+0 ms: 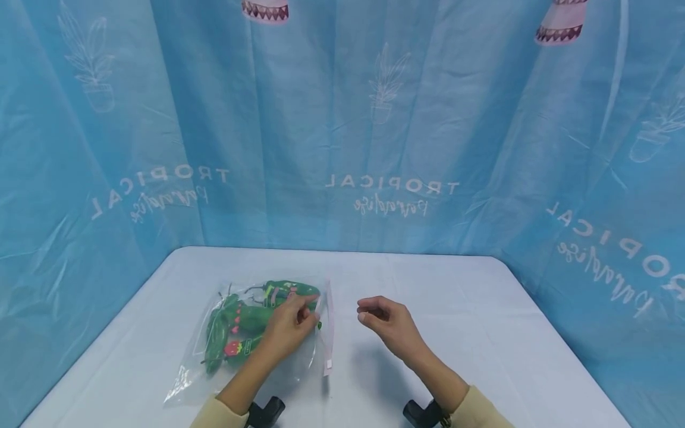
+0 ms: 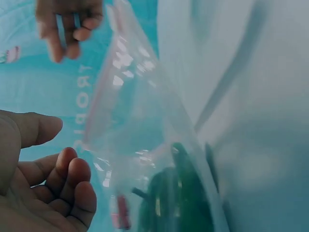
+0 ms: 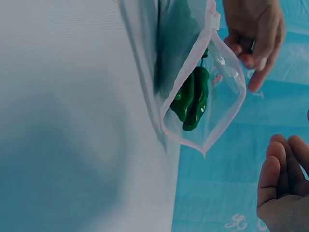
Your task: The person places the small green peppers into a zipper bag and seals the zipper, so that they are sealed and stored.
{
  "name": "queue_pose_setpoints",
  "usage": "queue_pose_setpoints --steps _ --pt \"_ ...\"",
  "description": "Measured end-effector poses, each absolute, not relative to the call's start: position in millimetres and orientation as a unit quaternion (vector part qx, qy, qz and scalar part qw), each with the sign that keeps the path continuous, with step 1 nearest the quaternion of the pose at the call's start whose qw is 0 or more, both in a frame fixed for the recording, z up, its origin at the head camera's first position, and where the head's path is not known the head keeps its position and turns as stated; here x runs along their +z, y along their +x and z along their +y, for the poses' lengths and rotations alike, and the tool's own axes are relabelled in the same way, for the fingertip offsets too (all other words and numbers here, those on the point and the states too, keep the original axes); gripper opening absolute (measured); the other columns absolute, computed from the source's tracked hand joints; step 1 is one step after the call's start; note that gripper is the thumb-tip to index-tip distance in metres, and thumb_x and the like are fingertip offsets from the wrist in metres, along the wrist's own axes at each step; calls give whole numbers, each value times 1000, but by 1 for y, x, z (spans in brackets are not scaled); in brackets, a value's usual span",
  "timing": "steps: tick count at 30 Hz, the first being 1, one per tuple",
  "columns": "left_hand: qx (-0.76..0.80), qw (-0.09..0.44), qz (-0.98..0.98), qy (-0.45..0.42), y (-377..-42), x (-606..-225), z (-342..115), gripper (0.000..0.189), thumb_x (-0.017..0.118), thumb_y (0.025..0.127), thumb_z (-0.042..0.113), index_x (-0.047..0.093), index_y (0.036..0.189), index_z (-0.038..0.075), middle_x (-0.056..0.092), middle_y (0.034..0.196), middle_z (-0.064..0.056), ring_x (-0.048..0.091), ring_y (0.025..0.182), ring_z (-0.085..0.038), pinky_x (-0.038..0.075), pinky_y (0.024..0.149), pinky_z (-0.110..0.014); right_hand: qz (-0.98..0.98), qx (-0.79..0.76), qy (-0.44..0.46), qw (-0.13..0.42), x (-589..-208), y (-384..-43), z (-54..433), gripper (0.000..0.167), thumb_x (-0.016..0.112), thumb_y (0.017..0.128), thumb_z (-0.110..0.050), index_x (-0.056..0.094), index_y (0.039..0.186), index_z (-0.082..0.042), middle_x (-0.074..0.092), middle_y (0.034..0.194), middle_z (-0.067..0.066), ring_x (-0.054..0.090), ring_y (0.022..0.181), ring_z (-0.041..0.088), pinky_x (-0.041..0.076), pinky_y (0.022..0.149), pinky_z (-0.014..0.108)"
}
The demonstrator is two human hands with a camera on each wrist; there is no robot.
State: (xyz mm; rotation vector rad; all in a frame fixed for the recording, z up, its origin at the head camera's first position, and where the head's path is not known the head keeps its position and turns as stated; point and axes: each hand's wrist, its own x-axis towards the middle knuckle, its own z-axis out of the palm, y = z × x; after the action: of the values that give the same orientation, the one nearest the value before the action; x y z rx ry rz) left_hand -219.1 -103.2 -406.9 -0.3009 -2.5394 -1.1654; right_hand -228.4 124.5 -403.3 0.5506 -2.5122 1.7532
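Note:
A clear zip bag (image 1: pixel 329 339) with a pink-edged seal lies on the table, its mouth to the right. Green peppers (image 1: pixel 216 339) fill it, and coloured prints mark its top. In the right wrist view the bag's mouth (image 3: pixel 232 113) gapes, with green peppers (image 3: pixel 195 99) inside. My left hand (image 1: pixel 289 328) is over the bag near the mouth; the left wrist view shows its fingers (image 2: pixel 81 193) loosely bent, gripping nothing. Right of the mouth and apart from it, my right hand (image 1: pixel 390 326) hovers with loosely bent fingers (image 3: pixel 277 166), holding nothing.
A white slider (image 1: pixel 329 364) sits at the near end of the seal. The white table (image 1: pixel 471 333) is closed in by blue printed curtains (image 1: pixel 342 131) at the back and both sides. Black wrist cameras (image 1: pixel 266 412) show at the near edge.

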Motion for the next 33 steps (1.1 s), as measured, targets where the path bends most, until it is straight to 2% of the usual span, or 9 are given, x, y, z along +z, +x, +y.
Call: queue_pose_setpoints --steps 5,9,15,22,27,33 --pt "-457 123 -876 -95 -199 -400 -109 33 66 83 8 65 117 7 53 78 3 47 68 -6 41 60 -19 -815 552 176 14 -408 -227 125 27 66 87 -28 66 111 -14 68 104 4 64 95 12 52 81 21" --pt "-501 74 -859 -74 -183 -399 -113 30 64 85 8 65 115 6 58 83 0 51 70 -7 45 60 -19 -818 553 157 -4 -408 -226 126 27 67 87 -27 66 111 -14 68 106 7 64 95 12 52 82 23" --pt "-578 10 -814 -53 -159 -406 -116 33 61 87 11 61 117 0 63 96 -11 60 74 -13 52 62 -24 -824 548 140 -25 -412 -223 128 29 66 87 -29 66 111 -13 68 108 10 64 94 12 51 81 24" --pt "-660 -57 -746 -67 -136 -423 -119 40 57 92 14 51 124 -11 60 112 -21 63 90 -16 55 74 -27 -825 545 142 -56 -420 -222 131 32 66 87 -32 66 112 -13 68 109 9 64 96 13 52 83 29" --pt "-701 -128 -698 -64 -124 -439 -117 50 57 93 23 48 124 -15 64 110 -18 65 92 -18 56 78 -33 -824 538 154 -94 -426 -218 129 39 65 87 -38 65 113 -9 68 111 9 63 99 14 51 85 33" --pt "-722 -196 -663 -35 -117 -456 -111 56 58 92 31 48 126 -13 67 105 -10 68 91 -22 55 80 -35 -832 514 172 -119 -433 -213 120 40 66 85 -41 68 108 -7 70 103 3 63 95 13 51 79 32"
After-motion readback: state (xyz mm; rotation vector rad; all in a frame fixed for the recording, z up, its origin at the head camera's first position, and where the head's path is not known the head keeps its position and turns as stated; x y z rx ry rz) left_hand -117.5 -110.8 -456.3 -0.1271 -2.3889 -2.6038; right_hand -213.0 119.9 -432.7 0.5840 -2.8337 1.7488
